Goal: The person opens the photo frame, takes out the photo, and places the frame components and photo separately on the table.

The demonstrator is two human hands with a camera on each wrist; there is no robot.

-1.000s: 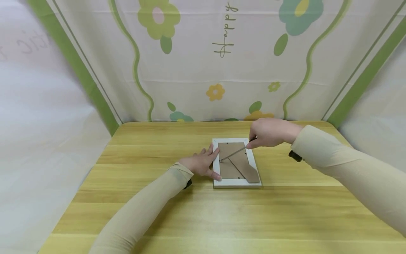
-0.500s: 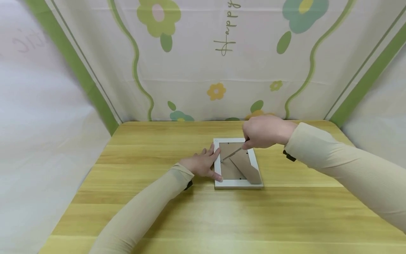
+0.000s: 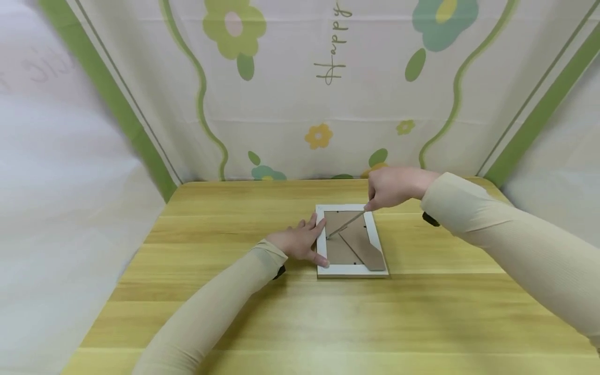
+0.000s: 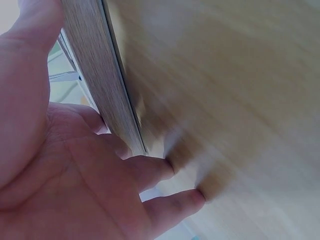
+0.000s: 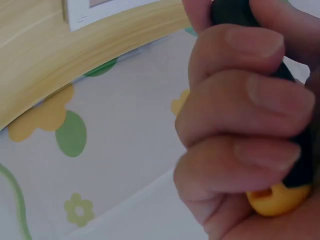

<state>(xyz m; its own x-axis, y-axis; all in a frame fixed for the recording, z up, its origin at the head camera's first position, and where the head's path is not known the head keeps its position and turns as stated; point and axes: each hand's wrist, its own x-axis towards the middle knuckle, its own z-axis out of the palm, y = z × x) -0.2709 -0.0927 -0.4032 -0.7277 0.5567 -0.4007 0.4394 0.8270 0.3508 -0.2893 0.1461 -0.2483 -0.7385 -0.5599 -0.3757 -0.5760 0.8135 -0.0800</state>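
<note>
A white picture frame lies face down on the table, its brown backing board upward. Small dark tabs show along the backing's edges. My left hand rests spread on the frame's left border, thumb and forefinger on top. In the left wrist view, other fingertips touch the table beside the frame's wooden side. Above the far right corner, my right hand grips a screwdriver by its black handle with a yellow end. Its slanting shaft reaches the backing's left edge, near a tab.
The wooden table extends around the frame on every side. Behind it hangs a flowered cloth, with pale cloth side walls at left and right. A fold-out stand flap lies on the backing.
My right hand has shifted slightly, first left, then back right and a little upward, tilting the screwdriver. Its tip stays by the backing's left edge. My left hand and the frame hardly move.
</note>
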